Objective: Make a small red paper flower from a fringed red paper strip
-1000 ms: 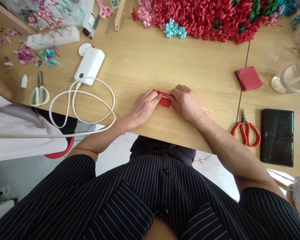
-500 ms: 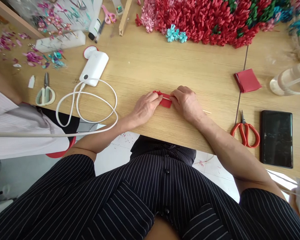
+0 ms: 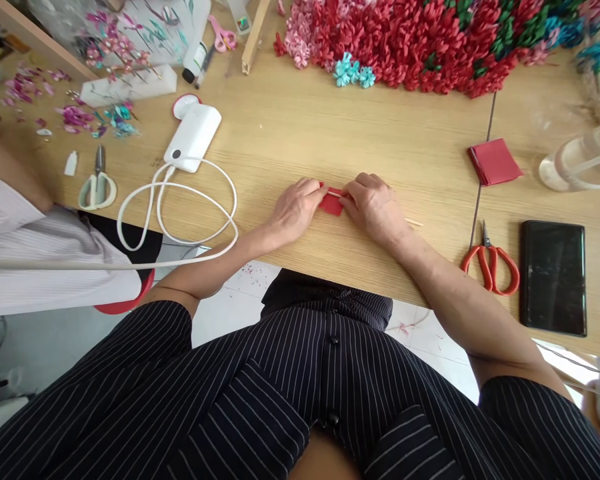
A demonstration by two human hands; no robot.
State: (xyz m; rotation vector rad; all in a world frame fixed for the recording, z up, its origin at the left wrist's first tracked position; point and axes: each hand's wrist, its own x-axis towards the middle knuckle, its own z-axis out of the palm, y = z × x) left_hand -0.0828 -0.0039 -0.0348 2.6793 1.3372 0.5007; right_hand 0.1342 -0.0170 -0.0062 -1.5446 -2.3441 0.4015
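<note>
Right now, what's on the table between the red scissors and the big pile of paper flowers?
In the head view, a folded red paper square lies there.

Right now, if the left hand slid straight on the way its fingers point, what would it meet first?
The red paper piece at its fingertips; the left hand seems to touch it already, the right hand just beyond.
</note>
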